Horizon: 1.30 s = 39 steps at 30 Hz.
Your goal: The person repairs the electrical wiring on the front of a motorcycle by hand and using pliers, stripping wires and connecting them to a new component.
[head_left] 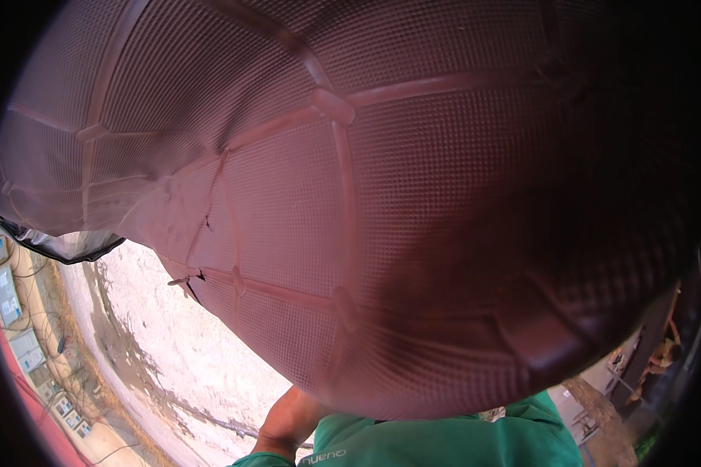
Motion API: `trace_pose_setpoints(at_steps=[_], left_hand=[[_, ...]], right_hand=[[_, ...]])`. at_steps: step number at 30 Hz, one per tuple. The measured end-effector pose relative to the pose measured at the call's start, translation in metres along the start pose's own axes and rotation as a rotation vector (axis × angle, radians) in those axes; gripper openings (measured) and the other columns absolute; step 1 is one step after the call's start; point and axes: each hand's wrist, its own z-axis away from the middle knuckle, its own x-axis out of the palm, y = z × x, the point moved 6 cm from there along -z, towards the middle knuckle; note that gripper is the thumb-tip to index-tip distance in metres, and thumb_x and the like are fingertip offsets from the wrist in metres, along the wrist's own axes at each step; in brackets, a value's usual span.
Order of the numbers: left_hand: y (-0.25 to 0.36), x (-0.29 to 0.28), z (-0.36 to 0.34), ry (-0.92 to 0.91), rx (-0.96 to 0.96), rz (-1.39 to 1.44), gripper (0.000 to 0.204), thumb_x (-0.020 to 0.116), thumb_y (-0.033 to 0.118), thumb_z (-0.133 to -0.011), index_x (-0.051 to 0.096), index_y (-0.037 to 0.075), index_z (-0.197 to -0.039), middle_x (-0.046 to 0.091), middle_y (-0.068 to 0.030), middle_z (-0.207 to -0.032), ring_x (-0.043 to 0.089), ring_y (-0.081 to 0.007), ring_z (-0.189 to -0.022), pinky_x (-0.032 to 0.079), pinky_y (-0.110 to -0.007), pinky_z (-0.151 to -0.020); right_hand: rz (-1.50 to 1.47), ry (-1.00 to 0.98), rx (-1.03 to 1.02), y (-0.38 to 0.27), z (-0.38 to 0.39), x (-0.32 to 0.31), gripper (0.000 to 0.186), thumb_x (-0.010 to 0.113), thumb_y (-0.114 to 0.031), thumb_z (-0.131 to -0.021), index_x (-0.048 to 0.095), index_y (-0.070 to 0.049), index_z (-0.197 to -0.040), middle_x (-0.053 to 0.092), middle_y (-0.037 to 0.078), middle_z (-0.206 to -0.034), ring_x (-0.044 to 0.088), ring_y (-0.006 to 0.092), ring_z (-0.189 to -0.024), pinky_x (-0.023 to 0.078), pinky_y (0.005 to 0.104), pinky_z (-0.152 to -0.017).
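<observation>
A large reddish-brown cover [288, 187] of finely ribbed, vinyl-like sheet fills most of the head view, very close and curved. Raised bands cross it in a net pattern, with oval bumps where they meet. Small dark tears or loose threads show near its lower left side. My left hand [292, 416] reaches up at the bottom to the lower edge of this cover. Its fingers are hidden behind the sheet, so its grip does not show. No part of my right hand can be made out; the cover's right side is in deep shadow.
A black-rimmed, greyish item [74, 245] juts out below the cover at the left. Beyond it lies bright, pale ground [179, 335]. Several boxes or panels with cables [27, 350] line the far left edge. A brown post or log [600, 420] stands at the lower right.
</observation>
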Motion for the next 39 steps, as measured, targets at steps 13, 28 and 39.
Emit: trace_pose_setpoints(at_steps=[13, 28, 39], left_hand=[[-0.004, 0.011, -0.001, -0.008, 0.004, 0.222, 0.018, 0.066, 0.022, -0.095, 0.067, 0.004, -0.092, 0.062, -0.0050, -0.072, 0.057, -0.0136, -0.052, 0.045, -0.028, -0.045], [-0.001, 0.019, -0.004, 0.011, 0.046, 0.228, 0.018, 0.063, 0.018, -0.096, 0.064, 0.003, -0.087, 0.059, -0.0069, -0.067, 0.058, -0.0168, -0.049, 0.046, -0.029, -0.043], [-0.008, 0.011, -0.004, 0.007, 0.028, 0.231, 0.016, 0.065, 0.016, -0.094, 0.065, 0.003, -0.085, 0.060, -0.0073, -0.069, 0.059, -0.0171, -0.052, 0.047, -0.030, -0.045]], right_hand=[[-0.011, -0.084, 0.040, -0.016, 0.003, 0.002, 0.048, 0.076, -0.027, -0.083, 0.066, -0.006, -0.125, 0.070, 0.014, -0.122, 0.064, 0.0266, -0.115, 0.050, 0.0398, -0.098], [-0.598, -0.034, 0.041, -0.012, 0.000, -0.005, 0.013, 0.070, -0.002, -0.072, 0.067, -0.003, -0.085, 0.059, -0.002, -0.075, 0.053, 0.0098, -0.067, 0.042, 0.0298, -0.056], [-0.526, 0.041, -0.015, 0.005, 0.003, 0.009, 0.033, 0.071, -0.005, -0.077, 0.069, 0.001, -0.109, 0.071, 0.004, -0.097, 0.065, 0.0131, -0.090, 0.054, 0.0320, -0.079]])
